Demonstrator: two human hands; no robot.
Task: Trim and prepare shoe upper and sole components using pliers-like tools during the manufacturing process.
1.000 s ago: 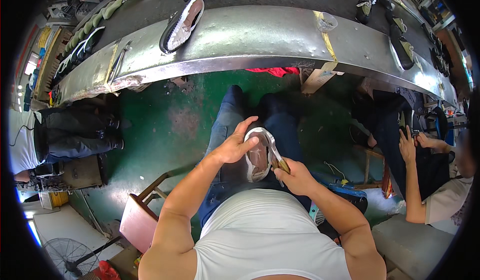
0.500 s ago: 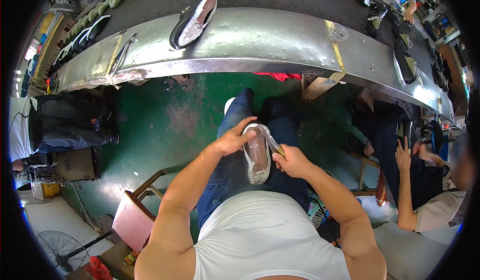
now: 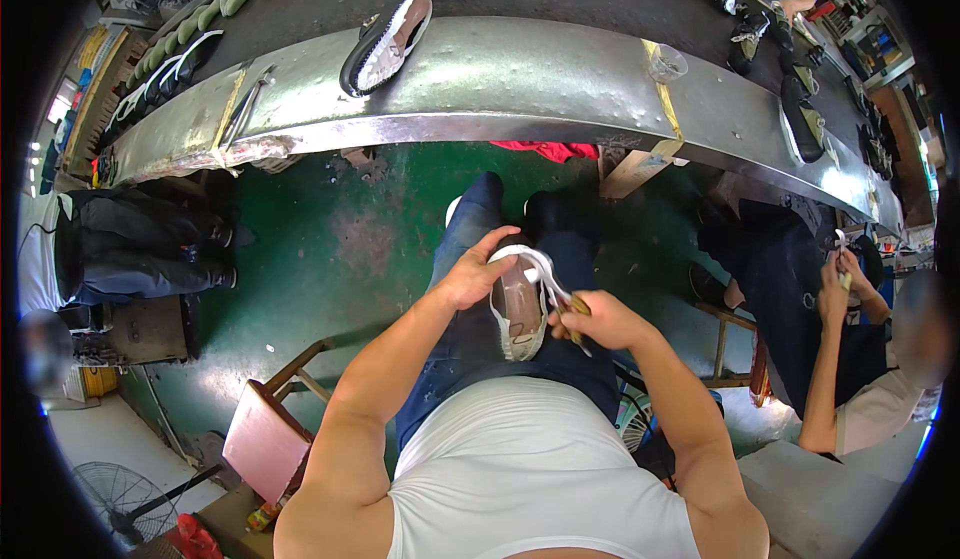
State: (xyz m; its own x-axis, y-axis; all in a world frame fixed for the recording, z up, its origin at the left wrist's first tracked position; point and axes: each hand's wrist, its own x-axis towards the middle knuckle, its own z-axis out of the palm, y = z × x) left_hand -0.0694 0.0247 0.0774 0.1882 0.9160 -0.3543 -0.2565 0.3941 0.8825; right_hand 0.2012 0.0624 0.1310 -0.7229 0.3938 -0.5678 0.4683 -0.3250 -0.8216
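A shoe upper on a last (image 3: 518,317) rests between my thighs with its underside up, showing a brownish inner sole inside a pale rim. Wrapped round its far left end, my left hand (image 3: 474,273) has its thumb over the rim. My right hand (image 3: 608,321) grips what look like pincers (image 3: 573,311), their yellowish handles spread apart within my fingers. Their pale head reaches to the shoe's right edge, beside a white strip (image 3: 540,262) along the rim. I cannot make out exactly what the jaws hold.
Ahead runs a metal-edged bench (image 3: 480,69) with a dark belt, bearing a black-and-white shoe (image 3: 388,47) and several others. A co-worker (image 3: 850,359) sits at right, and another person (image 3: 130,244) is at left. A pink-seated chair (image 3: 265,442) stands beside my left arm.
The pincers' handles have spread and turned in my right hand, which has shifted slightly right. My left hand keeps its hold. The co-worker at right has raised both hands together.
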